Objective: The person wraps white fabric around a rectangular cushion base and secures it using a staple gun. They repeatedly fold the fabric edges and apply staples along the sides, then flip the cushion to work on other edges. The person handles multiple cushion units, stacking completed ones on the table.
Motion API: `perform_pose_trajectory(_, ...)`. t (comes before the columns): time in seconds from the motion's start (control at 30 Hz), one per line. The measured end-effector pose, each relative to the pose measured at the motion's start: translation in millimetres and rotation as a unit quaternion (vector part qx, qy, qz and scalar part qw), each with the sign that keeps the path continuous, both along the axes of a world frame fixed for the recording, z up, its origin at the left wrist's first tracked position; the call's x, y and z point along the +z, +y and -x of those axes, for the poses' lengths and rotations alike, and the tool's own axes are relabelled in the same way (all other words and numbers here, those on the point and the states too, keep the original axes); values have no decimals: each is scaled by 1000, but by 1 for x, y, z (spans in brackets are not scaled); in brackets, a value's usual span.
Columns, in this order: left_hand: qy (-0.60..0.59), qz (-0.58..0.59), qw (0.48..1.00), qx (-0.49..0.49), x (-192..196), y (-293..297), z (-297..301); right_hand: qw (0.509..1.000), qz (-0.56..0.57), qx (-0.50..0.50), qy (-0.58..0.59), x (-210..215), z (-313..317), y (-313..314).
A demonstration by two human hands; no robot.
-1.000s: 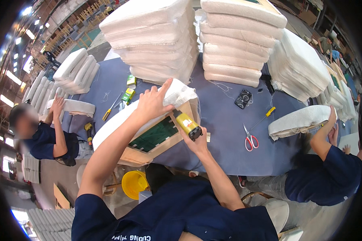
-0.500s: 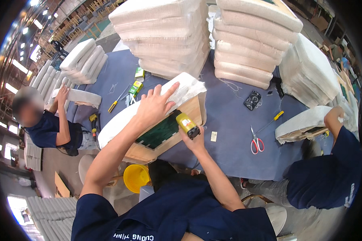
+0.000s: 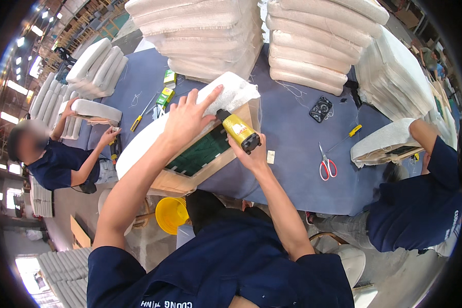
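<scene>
A seat cushion (image 3: 138, 149) with a white fabric cover stands tilted in front of me, its wooden frame (image 3: 244, 117) and dark green webbing (image 3: 203, 154) facing me. My left hand (image 3: 187, 120) lies over its upper edge, fingers spread on the fabric and the thumb near the frame's rim. My right hand (image 3: 254, 154) is closed around a yellow and black staple gun (image 3: 237, 131), largely hiding its handle. The gun's black nose points at the fabric edge, close to my left thumb; whether it touches cannot be made out. Loose threads fringe the cover at its right corner.
Tall stacks of covered cushions (image 3: 200, 38) line the far side of the blue-grey table (image 3: 292, 190). Red-handled scissors (image 3: 327, 167), a yellow screwdriver (image 3: 351, 132) and a dark phone-like object (image 3: 321, 109) lie right. Co-workers (image 3: 66, 159) handle cushions on both sides. A yellow bucket (image 3: 170, 215) stands below.
The staple gun has moved slightly up and left along the frame, its nose now nearer my left thumb. The left co-worker has lifted their cushion, one hand now lower. My view has tilted slightly.
</scene>
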State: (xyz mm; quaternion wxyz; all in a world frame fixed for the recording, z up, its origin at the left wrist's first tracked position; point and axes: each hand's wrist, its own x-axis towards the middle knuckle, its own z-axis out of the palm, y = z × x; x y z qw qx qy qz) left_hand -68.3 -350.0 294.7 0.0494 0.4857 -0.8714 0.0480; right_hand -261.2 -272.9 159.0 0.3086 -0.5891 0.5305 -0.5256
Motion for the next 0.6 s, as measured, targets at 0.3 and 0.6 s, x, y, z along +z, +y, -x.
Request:
perform_pose_trajectory(0.3, -10, -32, 999, 17, 1, 5, -4, 997, 8, -14, 73, -9, -8, 13)
perform_pose_trajectory(0.6, 148, -245, 958, 0, 12, -24, -63, 999, 5, 18, -29, -4, -41, 28)
